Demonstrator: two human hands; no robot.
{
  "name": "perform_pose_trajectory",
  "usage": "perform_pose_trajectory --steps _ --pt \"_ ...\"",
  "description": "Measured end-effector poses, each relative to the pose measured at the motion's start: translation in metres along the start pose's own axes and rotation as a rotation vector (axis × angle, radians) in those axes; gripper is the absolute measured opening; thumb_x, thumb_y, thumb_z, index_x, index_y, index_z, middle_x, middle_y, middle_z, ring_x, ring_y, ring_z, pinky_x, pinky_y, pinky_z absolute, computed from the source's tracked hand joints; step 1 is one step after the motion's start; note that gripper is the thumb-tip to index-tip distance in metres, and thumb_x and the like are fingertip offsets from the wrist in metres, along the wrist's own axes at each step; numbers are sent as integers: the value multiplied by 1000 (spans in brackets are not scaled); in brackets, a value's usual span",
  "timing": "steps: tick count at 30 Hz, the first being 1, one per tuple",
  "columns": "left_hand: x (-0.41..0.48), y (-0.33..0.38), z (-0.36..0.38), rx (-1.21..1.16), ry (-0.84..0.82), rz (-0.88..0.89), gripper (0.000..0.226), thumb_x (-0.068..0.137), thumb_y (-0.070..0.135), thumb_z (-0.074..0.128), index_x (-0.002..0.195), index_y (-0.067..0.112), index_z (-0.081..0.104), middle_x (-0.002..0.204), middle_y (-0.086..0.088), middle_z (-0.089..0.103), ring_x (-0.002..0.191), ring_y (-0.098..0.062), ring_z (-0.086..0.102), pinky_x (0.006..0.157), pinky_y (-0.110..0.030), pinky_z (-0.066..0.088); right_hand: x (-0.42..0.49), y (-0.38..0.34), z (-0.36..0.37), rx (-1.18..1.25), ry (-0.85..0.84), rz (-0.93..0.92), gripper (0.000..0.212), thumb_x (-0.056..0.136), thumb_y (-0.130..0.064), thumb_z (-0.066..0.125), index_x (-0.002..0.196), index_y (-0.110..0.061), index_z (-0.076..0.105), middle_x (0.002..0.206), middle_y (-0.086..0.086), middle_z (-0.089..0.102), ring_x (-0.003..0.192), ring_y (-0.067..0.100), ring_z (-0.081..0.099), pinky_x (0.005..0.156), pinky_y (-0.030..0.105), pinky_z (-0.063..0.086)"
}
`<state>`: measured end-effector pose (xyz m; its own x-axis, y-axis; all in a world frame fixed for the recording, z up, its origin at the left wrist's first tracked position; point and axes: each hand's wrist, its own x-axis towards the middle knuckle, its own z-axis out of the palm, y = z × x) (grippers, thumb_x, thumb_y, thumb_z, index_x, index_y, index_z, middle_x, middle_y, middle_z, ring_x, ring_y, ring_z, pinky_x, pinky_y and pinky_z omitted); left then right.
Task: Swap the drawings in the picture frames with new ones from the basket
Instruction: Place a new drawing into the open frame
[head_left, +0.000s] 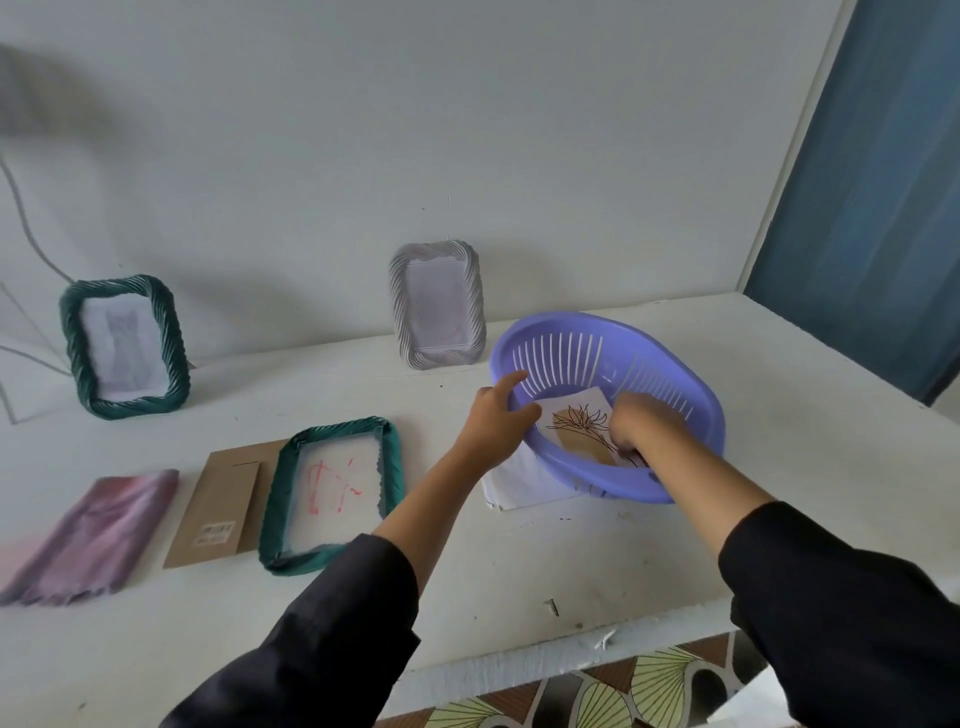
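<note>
1. Surface (519, 571): a white top against a pale wall, carrying every item; its free middle serves as the working area for the swap.
2. Basket (691, 395): a lilac slotted bowl at the right, tipped toward the person, apparently so that the sheets inside can be reached; it rests partly on a white sheet (524, 483) lying flat beneath its near rim.
3. Standing frames: a green frame (70, 343) at the left and a white frame (475, 301) at the centre lean upright near the wall, each showing a faint drawing, judged not yet swapped.
4. Opened frame (392, 457): a second green frame lies flat, face down, with a red-marked sheet inside; its brown backing board (218, 509) lies just beside it, removed to give access.
5. Cloth (93, 535): a pink-mauve fold at the far left, well apart from the hands.
6. Left hand (493, 421): fingers curled over the basket's near-left rim, steadying it.
7. Right hand (644, 421): inside the basket, fingers bent down onto the new drawing; whether they have pinched it cannot be told.
8. New drawing (576, 421): a flower sketch on white and tan paper, lying on the basket floor between the two hands, touching the right.
</note>
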<state>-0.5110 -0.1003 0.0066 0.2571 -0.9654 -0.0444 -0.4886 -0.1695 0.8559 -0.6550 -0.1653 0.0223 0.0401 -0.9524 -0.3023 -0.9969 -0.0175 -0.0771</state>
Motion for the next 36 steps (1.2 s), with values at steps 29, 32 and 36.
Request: perform_pose_trajectory --steps 29,32,36 --pt "-61 0 -111 -623 117 -84 29 91 3 43 65 14 49 54 0 51 39 -7 47 43 -13 42 -134 -131 -12 197 481 -654 21 90 -23 50 99 -10 63 106 10 52 97 34 58 67 30 32" --pt "-66 -26 -133 -601 164 -172 28 90 -4 39 74 10 57 71 -11 54 63 -20 53 59 -25 45 -128 -148 6 474 374 -691 25 88 -34 57 96 -12 65 106 10 54 100 30 57 83 37 44" --pt "-76 -52 -152 -562 102 -279 26 96 -1 37 113 -6 57 93 -14 59 83 -27 58 75 -40 50 -104 -157 30 684 105 -494 42 90 -31 55 128 -18 42 118 12 54 112 29 53 94 38 43"
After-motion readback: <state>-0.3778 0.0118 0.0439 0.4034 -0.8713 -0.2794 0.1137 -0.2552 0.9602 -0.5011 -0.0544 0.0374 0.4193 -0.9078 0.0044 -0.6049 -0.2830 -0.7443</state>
